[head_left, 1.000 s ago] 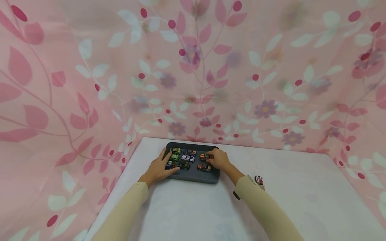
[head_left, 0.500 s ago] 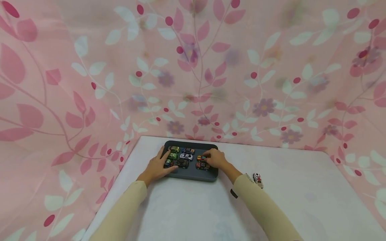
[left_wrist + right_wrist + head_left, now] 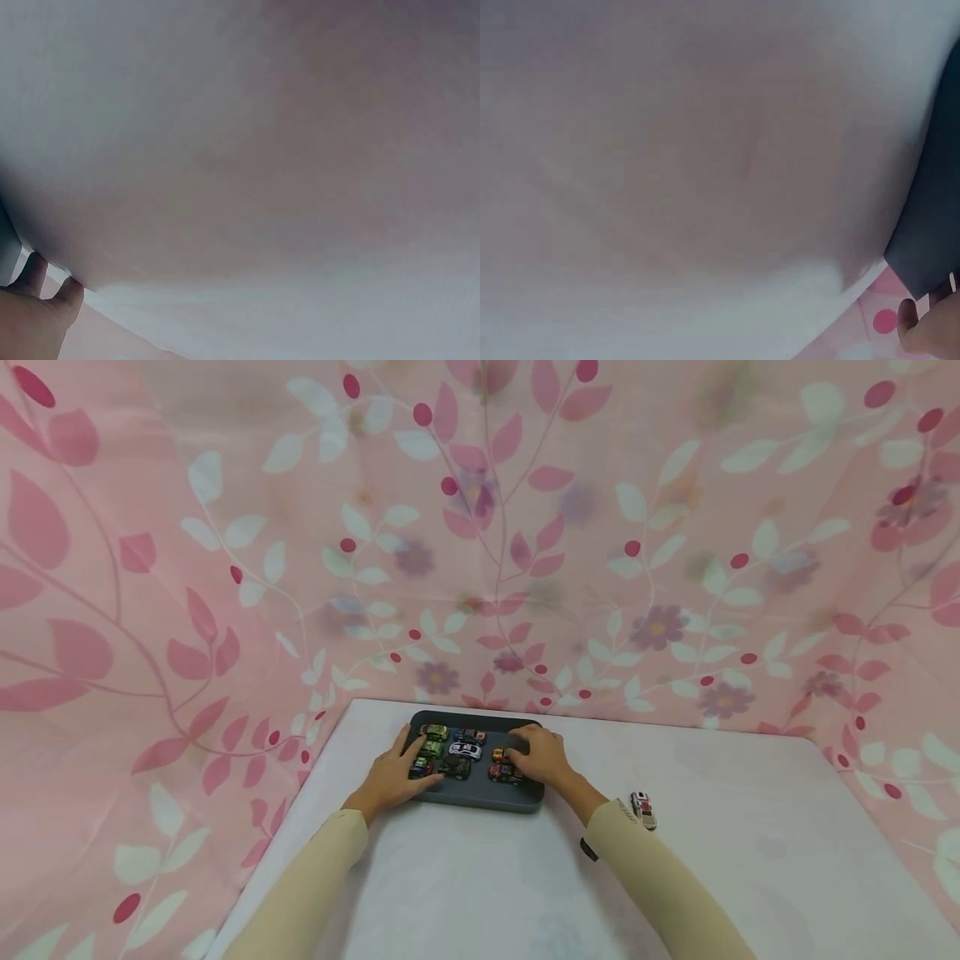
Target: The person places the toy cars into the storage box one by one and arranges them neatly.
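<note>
Left hand (image 3: 392,774) lies flat-fingered on the tray's (image 3: 480,798) left edge, steadying it; right hand (image 3: 542,758) curls over an orange toy car (image 3: 498,754); another car (image 3: 641,810) sits on the worktop (image 3: 750,860).

Backdrop: pink leaf-print curtain (image 3: 600,527), three sides. Furniture: white table (image 3: 712,868). Light: even, seemingly diffuse; wrist views blurred.

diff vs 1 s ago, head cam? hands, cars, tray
The right hand has shifted slightly toward the tray's far right corner, its curled fingers now hiding most of the orange toy car it rests on; whether it has a grip on the car cannot be told. The left hand stays flat on the dark tray at its left edge. The other cars and the white toy car on the table stay put.
</note>
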The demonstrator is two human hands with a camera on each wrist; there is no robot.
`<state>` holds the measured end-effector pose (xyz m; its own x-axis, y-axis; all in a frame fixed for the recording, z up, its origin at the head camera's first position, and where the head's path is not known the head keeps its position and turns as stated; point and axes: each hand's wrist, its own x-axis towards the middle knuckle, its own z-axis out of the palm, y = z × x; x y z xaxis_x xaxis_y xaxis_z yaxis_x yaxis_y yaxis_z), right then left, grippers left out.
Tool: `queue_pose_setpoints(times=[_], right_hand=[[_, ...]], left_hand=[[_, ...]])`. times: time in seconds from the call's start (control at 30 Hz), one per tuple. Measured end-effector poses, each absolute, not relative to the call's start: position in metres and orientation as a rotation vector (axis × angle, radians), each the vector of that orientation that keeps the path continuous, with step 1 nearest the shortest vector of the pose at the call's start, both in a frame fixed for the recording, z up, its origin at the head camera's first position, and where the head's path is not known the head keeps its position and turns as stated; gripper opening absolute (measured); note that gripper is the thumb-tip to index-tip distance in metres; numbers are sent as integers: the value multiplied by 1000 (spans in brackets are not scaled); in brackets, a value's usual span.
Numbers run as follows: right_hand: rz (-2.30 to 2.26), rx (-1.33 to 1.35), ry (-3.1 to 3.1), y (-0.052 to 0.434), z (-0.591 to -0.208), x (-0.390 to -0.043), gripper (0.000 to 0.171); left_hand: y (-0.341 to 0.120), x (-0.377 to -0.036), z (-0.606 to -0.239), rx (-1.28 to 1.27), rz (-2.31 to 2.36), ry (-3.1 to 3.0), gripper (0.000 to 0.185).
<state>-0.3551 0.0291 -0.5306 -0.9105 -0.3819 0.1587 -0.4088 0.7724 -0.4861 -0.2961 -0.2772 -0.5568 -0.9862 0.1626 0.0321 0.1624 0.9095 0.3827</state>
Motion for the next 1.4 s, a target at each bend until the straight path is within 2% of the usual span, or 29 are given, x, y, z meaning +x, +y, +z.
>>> queue_pose_setpoints(times=[0.2,0.37,0.67,1.1,1.4], right_hand=[[823,639,-2856,45,-530,-351,70],[735,632,-2838,66,-532,-345,79],[257,789,-2931,94,-523,-333,80],[228,763,-2909,130,-522,-327,82],[233,703,-2909,147,-512,-328,84]], left_hand=[[-276,-296,-558,250,618,3069,93],[-275,-297,-557,270,632,3058,94],[-280,-296,-558,278,622,3078,94],[-275,-295,-569,292,631,3065,93],[-276,-296,-562,292,631,3085,91]])
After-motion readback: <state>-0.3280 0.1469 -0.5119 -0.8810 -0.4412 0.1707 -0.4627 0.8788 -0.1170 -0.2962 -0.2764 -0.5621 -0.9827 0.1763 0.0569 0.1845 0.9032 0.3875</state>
